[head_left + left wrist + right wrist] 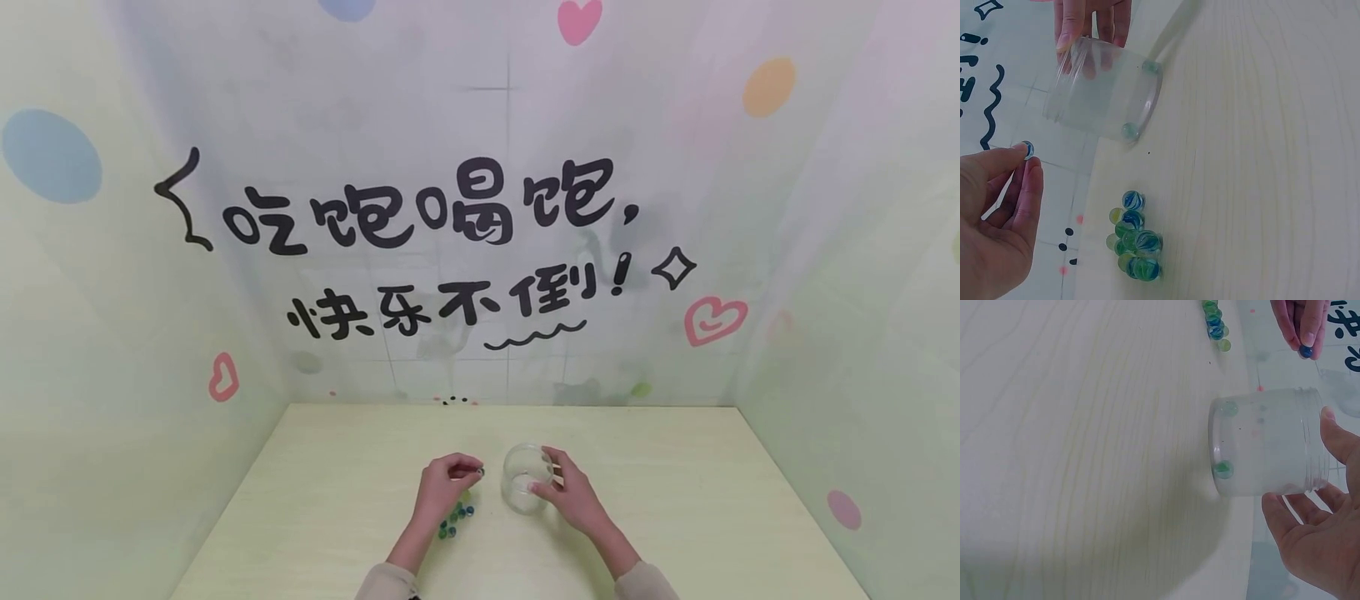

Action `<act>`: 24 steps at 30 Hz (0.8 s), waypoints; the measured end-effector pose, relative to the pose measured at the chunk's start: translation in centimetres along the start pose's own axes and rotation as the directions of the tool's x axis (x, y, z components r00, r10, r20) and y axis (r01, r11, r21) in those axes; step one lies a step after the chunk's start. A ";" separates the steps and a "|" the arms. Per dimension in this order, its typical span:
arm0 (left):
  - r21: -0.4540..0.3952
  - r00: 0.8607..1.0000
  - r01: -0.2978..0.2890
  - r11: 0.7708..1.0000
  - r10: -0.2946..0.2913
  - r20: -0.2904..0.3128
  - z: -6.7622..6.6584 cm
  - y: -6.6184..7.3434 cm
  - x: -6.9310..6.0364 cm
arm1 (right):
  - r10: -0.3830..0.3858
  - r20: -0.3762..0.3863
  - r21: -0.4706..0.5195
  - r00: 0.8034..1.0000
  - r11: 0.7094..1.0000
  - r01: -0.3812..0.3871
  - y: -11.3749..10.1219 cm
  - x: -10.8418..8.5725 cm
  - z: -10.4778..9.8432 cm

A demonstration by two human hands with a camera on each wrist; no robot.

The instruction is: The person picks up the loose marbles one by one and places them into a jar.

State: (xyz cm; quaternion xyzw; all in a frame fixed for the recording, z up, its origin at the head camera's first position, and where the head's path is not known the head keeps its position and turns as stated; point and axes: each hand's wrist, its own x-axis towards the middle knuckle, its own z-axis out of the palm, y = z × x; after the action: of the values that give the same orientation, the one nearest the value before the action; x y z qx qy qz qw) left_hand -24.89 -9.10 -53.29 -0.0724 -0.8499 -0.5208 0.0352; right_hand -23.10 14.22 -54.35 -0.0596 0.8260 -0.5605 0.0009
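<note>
My left hand [444,490] pinches a blue glass marble [1029,150] between thumb and fingertips, above the table and left of the jar. With thumb and fingers spread around its side near the rim, my right hand [576,497] holds a clear, wide-mouthed jar [514,464]. Two greenish marbles show inside the jar, one marble [1224,469] and another marble [1229,408], both at the bottom. A cluster of several blue, green and yellowish marbles [1146,240] lies on the table beside my left hand, partly hidden by it in the head view.
The pale wood-grain table [675,500] runs back to a printed curtain [420,108] with dark lettering and coloured shapes. Similar curtain panels rise along the left and right sides. The jar casts a soft shadow on the tabletop.
</note>
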 end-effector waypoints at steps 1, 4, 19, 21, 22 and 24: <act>0.000 1.000 -0.001 1.000 0.001 0.002 0.0 0.1 0.0 | 0.000 0.000 -0.001 1.000 1.000 0.000 0.0 0.0 0.0; -0.012 1.000 -0.001 1.000 0.001 0.011 0.1 0.3 0.0 | 0.003 -0.001 0.002 1.000 1.000 -0.003 0.0 0.0 0.0; -0.021 0.999 -0.028 0.999 0.029 0.026 0.4 0.8 0.1 | -0.007 0.004 0.011 1.000 1.000 0.007 0.1 0.0 -0.1; -0.022 0.999 -0.029 0.999 0.029 0.026 0.5 0.9 0.1 | -0.010 0.006 0.014 1.000 1.000 0.010 0.2 0.0 -0.1; -0.022 0.999 -0.028 0.999 0.029 0.025 0.5 0.9 0.2 | -0.011 0.007 0.015 1.000 1.000 0.010 0.2 0.0 -0.1; -0.020 0.999 -0.026 0.999 0.026 0.023 0.6 0.9 0.2 | -0.012 0.010 0.015 1.000 1.000 0.012 0.2 0.0 -0.1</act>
State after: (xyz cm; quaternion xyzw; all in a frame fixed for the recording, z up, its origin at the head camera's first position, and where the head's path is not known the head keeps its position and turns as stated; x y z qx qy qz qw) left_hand -24.88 -8.17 -52.70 -0.0898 -0.8441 -0.5277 0.0312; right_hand -23.15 14.35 -54.49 -0.0675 0.8213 -0.5665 0.0019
